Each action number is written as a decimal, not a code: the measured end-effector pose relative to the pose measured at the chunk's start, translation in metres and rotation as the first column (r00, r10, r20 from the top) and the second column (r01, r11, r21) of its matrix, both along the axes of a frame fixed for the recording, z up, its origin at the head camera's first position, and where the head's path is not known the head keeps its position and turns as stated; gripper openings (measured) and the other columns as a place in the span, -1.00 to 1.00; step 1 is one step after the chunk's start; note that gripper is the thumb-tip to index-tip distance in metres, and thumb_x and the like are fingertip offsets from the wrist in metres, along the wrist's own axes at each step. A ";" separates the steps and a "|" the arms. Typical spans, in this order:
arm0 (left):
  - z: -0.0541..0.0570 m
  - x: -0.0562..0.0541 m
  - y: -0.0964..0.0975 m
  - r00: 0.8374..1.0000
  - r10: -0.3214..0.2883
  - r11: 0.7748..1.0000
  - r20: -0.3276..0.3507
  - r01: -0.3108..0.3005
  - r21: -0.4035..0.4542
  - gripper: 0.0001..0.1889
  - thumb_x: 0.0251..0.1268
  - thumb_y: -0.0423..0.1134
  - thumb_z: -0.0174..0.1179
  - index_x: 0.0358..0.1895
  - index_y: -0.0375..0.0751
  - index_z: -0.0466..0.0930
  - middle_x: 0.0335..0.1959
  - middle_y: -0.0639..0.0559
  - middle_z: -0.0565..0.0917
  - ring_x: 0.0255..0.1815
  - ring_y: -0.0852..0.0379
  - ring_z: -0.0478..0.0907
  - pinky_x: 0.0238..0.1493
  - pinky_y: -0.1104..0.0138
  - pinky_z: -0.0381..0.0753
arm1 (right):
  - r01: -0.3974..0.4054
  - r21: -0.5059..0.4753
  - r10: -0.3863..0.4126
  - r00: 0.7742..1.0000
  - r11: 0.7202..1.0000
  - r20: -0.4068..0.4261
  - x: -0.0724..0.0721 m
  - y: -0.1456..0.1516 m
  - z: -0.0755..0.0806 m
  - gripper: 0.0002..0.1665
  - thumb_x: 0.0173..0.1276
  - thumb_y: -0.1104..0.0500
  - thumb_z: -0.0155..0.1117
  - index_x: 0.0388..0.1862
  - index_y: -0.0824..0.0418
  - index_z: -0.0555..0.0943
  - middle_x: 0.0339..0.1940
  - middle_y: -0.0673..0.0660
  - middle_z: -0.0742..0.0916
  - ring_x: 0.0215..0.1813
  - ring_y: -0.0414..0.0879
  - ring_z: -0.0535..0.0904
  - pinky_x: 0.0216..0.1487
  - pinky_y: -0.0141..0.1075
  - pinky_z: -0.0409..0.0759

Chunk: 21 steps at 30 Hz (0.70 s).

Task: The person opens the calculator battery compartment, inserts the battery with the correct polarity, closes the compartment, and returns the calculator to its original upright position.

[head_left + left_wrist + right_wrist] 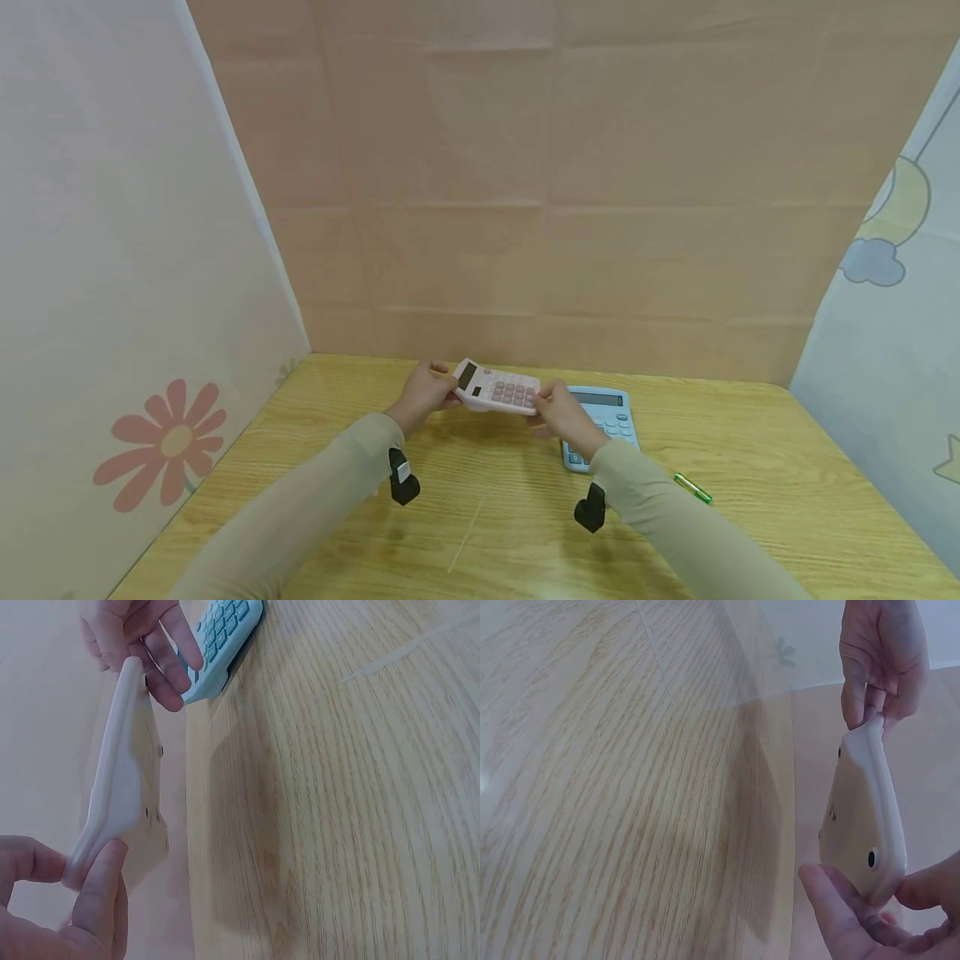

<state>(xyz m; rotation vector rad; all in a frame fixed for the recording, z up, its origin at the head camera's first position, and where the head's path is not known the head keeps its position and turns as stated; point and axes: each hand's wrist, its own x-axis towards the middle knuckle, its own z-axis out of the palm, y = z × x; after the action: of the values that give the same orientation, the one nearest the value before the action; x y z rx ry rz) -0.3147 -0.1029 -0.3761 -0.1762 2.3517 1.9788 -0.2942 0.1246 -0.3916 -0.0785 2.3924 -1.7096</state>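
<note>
A pale pink calculator (498, 389) is held up above the wooden table, its display end to the left and its keys facing up. My left hand (426, 392) pinches the display end between thumb and fingers. At the keypad end, my right hand (564, 417) grips the opposite edge. The wrist views show its underside with small dark feet, and the thin white side of the calculator (112, 765) runs between both hands. A light blue calculator (602, 408) lies on the table behind my right hand and is partly hidden by it.
A green battery-like stick (693, 488) lies on the wooden table (750, 450) beside my right forearm. A thin pale line (467, 533) runs along the tabletop between the arms. An orange-brown backdrop (555, 208) and printed side panels (135, 250) enclose the table.
</note>
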 end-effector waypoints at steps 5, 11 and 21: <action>-0.002 -0.003 0.000 1.000 0.000 1.000 0.020 0.000 0.003 -0.60 0.27 -0.48 0.04 0.17 -0.41 0.30 -0.19 -0.30 0.57 -0.48 0.12 0.62 -0.18 0.20 0.71 | 0.045 -0.052 -0.042 0.998 0.998 0.052 -0.003 0.000 0.001 -0.40 0.58 0.25 -0.16 0.44 0.43 -0.08 -0.05 0.42 0.64 0.00 0.27 0.64 0.02 0.04 0.62; 0.000 -0.002 -0.001 0.999 -0.029 0.999 0.025 0.029 -0.017 -0.55 0.27 -0.46 0.05 0.24 -0.42 0.33 -0.08 -0.35 0.59 -0.44 0.13 0.62 -0.09 0.15 0.68 | 0.061 -0.032 -0.058 0.996 0.998 0.069 -0.006 0.003 0.000 -0.26 0.58 0.23 -0.15 0.52 0.43 -0.24 -0.33 0.28 0.71 -0.31 0.08 0.70 -0.05 0.01 0.66; 0.001 0.000 0.000 0.997 -0.076 0.997 0.017 0.076 -0.022 -0.58 0.29 -0.46 0.04 0.22 -0.45 0.38 -0.09 -0.33 0.61 -0.35 0.08 0.62 -0.12 0.21 0.69 | 0.002 -0.016 -0.001 0.999 1.000 0.045 -0.008 0.007 0.000 -0.46 0.61 0.19 -0.22 0.46 0.40 0.11 -0.38 0.30 0.68 -0.51 -0.10 0.59 -0.19 -0.04 0.69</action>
<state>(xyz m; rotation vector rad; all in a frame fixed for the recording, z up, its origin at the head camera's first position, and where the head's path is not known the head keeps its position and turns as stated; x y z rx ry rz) -0.3144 -0.1031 -0.3755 -0.1026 2.3349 1.9100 -0.3026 0.1315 -0.3920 -0.0406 2.3473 -1.7132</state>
